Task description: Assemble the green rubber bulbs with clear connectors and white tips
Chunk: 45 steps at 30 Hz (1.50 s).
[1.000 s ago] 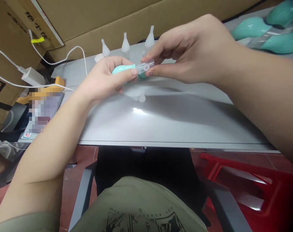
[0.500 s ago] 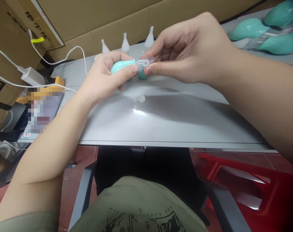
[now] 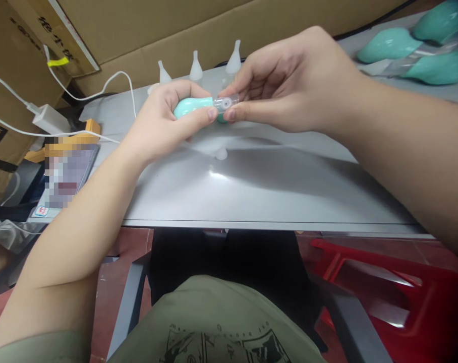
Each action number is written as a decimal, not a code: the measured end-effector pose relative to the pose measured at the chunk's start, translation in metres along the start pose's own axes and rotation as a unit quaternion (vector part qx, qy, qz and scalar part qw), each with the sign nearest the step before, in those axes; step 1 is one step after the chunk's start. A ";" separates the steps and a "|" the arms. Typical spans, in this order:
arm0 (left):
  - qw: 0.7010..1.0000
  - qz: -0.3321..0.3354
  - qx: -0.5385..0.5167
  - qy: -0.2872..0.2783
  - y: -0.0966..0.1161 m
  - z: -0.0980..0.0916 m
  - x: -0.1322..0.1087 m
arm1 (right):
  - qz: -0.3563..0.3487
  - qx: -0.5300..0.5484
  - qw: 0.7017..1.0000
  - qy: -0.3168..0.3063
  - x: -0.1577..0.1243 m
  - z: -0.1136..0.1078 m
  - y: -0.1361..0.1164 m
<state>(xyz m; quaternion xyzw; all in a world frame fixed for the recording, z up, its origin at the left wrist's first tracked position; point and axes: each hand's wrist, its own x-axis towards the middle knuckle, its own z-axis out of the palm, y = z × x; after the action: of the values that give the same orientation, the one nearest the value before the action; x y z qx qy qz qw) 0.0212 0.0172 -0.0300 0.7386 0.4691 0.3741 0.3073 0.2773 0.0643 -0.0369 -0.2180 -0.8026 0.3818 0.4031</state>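
My left hand (image 3: 166, 111) is wrapped round a teal squeeze bulb (image 3: 191, 107), its thumb near the neck. The thumb and fingers of my right hand (image 3: 274, 85) pinch a clear plastic tube (image 3: 226, 103) that meets the bulb's neck and has a round fitting on its side. It looks like a nasal aspirator. Behind my hands stand white pointed nozzles (image 3: 196, 68), partly hidden by them. Just below the tube, part of another teal piece (image 3: 222, 118) shows. A small translucent white cap (image 3: 221, 153) lies on the table nearer me.
Several teal bulbs with clear tubes (image 3: 437, 68) lie at the back right of the white table (image 3: 270, 201). On the left are a phone (image 3: 72, 176), a white charger plug (image 3: 51, 120) and white cables. Cardboard (image 3: 176, 30) rises behind. A red plastic stool (image 3: 433, 302) stands lower right.
My right hand and the clear tube have shifted slightly left and down. The tube now sits a little closer to the bulb. Both hands keep their hold.
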 end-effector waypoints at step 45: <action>0.990 0.060 0.119 -0.045 0.001 -0.017 0.003 | 0.088 -0.124 0.981 -0.118 0.007 -0.013 0.003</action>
<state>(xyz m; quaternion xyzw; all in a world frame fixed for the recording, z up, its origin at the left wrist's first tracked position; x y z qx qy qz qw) 0.0082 0.0216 -0.0189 0.8131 0.4505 0.2995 0.2151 0.2843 0.0767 -0.0311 -0.2898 -0.8631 0.3365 0.2405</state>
